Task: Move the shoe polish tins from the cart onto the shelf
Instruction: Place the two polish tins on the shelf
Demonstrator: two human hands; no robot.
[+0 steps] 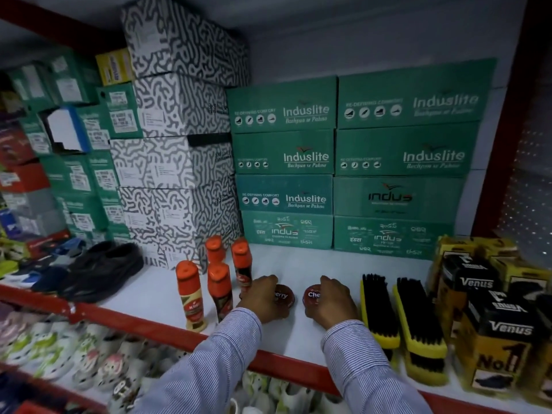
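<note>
Two round dark-red shoe polish tins with white "Cherry" lettering rest side by side on the white shelf (313, 264). My left hand (263, 301) covers the left tin (285, 295), fingers curled over its lid and rim. The right tin (310, 295) sits under my right hand (333, 303), which grips it the same way. Both striped sleeves reach in over the shelf's red front edge (143, 324). The cart is out of view.
Several orange-capped liquid polish bottles (219, 289) stand just left of my left hand. Two yellow shoe brushes (418, 321) lie right of my right hand, then Venus boxes (493, 324). Green Induslite boxes (286, 192) and patterned boxes (176, 162) line the back. Black shoes (104, 270) lie far left.
</note>
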